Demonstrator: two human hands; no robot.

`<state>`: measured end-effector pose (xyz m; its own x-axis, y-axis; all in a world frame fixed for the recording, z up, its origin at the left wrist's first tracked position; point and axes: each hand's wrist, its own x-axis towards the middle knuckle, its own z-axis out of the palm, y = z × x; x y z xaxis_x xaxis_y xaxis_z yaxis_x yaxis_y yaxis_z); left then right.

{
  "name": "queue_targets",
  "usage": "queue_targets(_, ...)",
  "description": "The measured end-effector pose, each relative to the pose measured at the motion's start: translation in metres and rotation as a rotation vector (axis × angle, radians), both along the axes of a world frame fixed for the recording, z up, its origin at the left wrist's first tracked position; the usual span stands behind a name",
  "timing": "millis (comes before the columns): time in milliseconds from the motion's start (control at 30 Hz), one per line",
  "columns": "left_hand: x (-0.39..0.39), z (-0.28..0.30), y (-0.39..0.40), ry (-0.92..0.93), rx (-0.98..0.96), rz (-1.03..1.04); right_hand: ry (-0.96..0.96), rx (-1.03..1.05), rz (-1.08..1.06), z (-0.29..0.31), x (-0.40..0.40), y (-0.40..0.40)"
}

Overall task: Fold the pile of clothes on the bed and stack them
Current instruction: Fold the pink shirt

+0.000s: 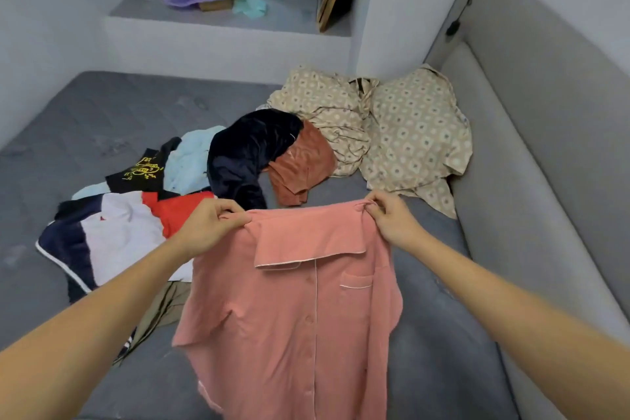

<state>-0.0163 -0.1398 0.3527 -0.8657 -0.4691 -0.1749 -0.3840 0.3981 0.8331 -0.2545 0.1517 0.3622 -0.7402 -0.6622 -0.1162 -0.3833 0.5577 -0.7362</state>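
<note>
Pink pajama shirt (300,310) pinched at shoulders by left hand (208,225) & right hand (392,218); hem cut off at 6 o'clock. Bare mattress (439,344) at 4 o'clock.

Clothes spread across the bed, one shirt held up in front.

The shirt (300,300) hangs nearest, the left hand (208,225) and right hand (392,218) pinching its shoulders. Behind it on the mattress (85,119) lies the pile (191,181), toward the left. Two pillows (392,133) lie far right, against the headboard (545,112).

Pink shirt (300,317), white piping
</note>
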Motion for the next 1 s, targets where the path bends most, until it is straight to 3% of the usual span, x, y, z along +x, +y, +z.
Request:
queue_targets(267, -0.127, -0.257, -0.079, -0.031, -0.137, 0.104, -0.063, 0.114, -0.035, -0.260, -0.124, -0.096)
queue_targets(467, -0.166, -0.378, -0.099, -0.177, -0.395, 0.184, -0.032, 0.123, -0.099, -0.388, -0.163, -0.146)
queue_targets(567, -0.171, -0.409, -0.084, -0.182, -0.599, 0.075, -0.057, 0.174, -0.111, -0.424, -0.162, -0.150)
queue_targets(667, -0.189, -0.422, -0.063, -0.119, -0.670, -0.041, -0.056, 0.199, -0.145, -0.441, -0.161, -0.146)
queue_targets(833, -0.252, -0.438, -0.014, -0.136, -0.385, -0.241, -0.132, 0.247, -0.257, -0.447, -0.158, -0.126)
queue_targets(1000, -0.319, -0.445, 0.017, -0.166, -0.256, -0.268, -0.098, 0.352, -0.344, -0.444, -0.156, -0.106)
